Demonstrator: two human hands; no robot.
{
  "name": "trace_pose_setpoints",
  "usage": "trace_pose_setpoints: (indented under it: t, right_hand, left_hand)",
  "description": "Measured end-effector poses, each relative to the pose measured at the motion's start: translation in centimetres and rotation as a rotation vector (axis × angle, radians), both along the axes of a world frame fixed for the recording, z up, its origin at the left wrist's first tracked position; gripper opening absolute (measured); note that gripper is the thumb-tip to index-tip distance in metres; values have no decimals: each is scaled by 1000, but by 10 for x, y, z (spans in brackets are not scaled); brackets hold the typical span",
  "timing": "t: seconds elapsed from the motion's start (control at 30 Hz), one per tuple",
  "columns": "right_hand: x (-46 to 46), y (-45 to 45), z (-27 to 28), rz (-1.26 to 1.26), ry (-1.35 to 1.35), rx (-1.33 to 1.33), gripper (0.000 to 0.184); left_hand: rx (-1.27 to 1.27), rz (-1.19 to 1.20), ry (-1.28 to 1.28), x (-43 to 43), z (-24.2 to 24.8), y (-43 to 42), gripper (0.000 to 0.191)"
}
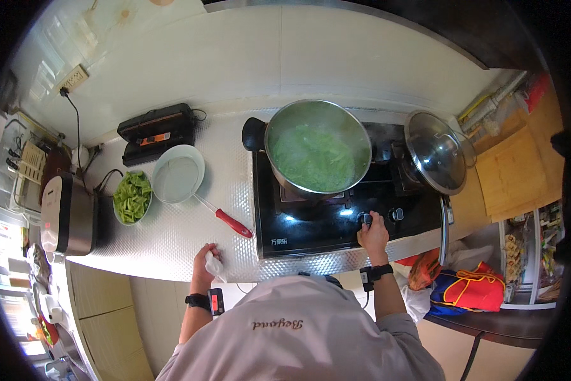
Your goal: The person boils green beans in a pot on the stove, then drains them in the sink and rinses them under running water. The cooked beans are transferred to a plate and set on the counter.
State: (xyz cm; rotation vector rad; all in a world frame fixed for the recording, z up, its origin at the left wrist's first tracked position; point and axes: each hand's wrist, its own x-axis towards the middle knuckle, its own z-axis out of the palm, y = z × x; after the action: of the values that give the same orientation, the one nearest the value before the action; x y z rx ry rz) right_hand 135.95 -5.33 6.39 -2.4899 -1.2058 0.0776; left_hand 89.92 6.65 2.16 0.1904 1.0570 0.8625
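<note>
My right hand (373,234) grips a control knob (365,218) at the front of a black glass gas hob (309,233). In my left hand (204,262) is a crumpled white tissue (214,265), held over the counter's front edge. A large steel pot (367,164) stands on the left burner, with chopped green vegetables (314,157) in steaming liquid. Left of the hob, a red-handled strainer (233,223) rests with its mesh over a white bowl (197,162). Beside it an oval dish holds more cut greens (133,196).
A glass pot lid (435,152) leans over the right burner. Wooden boards (514,171) lie at the right. A rice cooker (68,214) and a black appliance (157,133) stand on the left of the foil-like counter (171,252). A red and blue bag (473,290) is at lower right.
</note>
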Motion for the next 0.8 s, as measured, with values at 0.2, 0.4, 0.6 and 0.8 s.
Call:
trace_pose_setpoints:
  t: [0.2,0.4,0.6,0.8]
  right_hand:
    - [-5,1,8,-39,58,-37,43]
    - [-5,3,11,-39,64,-60,43]
    - [-1,1,4,-33,9,-27,44]
    - [10,0,-17,83,58,-55,41]
  left_hand:
    - [-2,20,0,-1,-2,-1,22]
    - [41,-7,43,-1,-4,-2,23]
    - [6,17,-49,-2,1,0,24]
    - [1165,-290,1038,-11,-1,-26,26]
